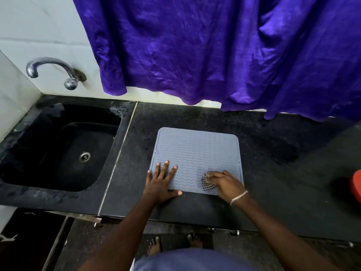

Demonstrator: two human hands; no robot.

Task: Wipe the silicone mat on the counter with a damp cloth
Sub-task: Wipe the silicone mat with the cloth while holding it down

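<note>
A grey, ribbed, square silicone mat (pixel 197 159) is laid flat on the black stone counter (pixel 273 173). Its near-left corner is pinned under the left hand (pixel 160 184) — fingers straight and spread wide. A small black-and-white checked cloth (pixel 207 182) is gripped under the curled fingers of the right hand (pixel 226 184) — at the mat's near-right corner.

Far half of grey ribbed silicone mat (pixel 197 149) bare, open to pass. Near edge taken: left hand (pixel 159 184) flat on near-left corner, right hand (pixel 226 184) gripping small checked cloth (pixel 209 186) near-right. Right of mat, black stone counter (pixel 273 173) open up to red round object (pixel 356 184). Behind, purple hanging cloth (pixel 195 45) hem low over counter's back.
</note>
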